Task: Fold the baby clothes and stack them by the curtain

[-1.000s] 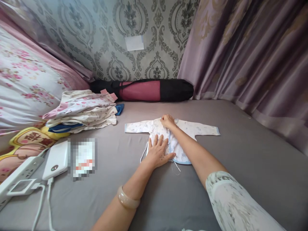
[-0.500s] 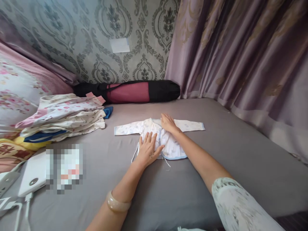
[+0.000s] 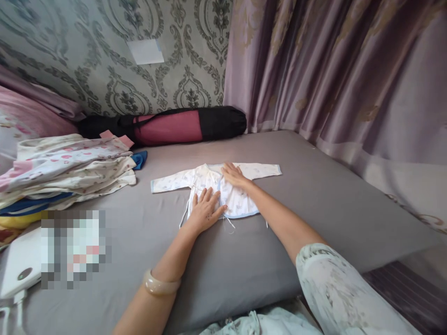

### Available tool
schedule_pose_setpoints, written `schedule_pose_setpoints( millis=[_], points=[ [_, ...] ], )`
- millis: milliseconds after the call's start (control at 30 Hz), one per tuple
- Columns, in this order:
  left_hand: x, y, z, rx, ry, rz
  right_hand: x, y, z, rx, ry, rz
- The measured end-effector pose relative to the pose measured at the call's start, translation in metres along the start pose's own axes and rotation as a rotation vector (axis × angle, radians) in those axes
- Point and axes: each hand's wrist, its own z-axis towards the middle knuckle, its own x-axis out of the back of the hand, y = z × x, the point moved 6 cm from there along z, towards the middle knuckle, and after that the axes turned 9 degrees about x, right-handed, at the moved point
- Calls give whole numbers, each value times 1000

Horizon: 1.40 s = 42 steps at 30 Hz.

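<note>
Both flat, left hand (image 3: 205, 212) (fingers spread) and right hand (image 3: 235, 176) rest on the shirt (image 3: 234, 201), gripping nothing.

No legible text, label, brand, number or sign on anything in view

Pixelated item (image 3: 84, 251) unreadable, clothes pile (image 3: 73, 170) cut off at left, shirt (image 3: 239, 203) partly hidden beneath fingers (image 3: 207, 195)

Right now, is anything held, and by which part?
Nothing gripped: left hand lies spread on the lower front of the small shirt, right hand flat beside its neckline.
</note>
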Motion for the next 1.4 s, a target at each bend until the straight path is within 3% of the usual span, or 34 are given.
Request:
schedule_pose_setpoints(
  millis=[100, 200, 300, 467, 633, 800, 1067, 1400],
  points=[
    [10, -8, 3, 32, 119, -59, 26, 13, -21, 28, 48, 128],
    [28, -20, 5, 70, 317, -140, 37, 21, -57, 68, 28, 85],
    [41, -34, 6, 86, 402, -219, 29, 12, -93, 140, -39, -46],
    [56, -62, 0, 251, 389, -310, 1, -15, -124, 254, -96, -222],
    [71, -87, -11, 422, 332, -317, -10, -15, -125, 260, -71, -318],
    [73, -100, -19, 502, 189, -295, -8, -15, -124, 259, -71, -320],
    [55, -108, -22, 428, -104, -282, -17, -63, -140, 414, -144, -183],
    [45, -114, -29, 403, -310, -242, -29, -63, -141, 420, -177, -210]
  ],
)
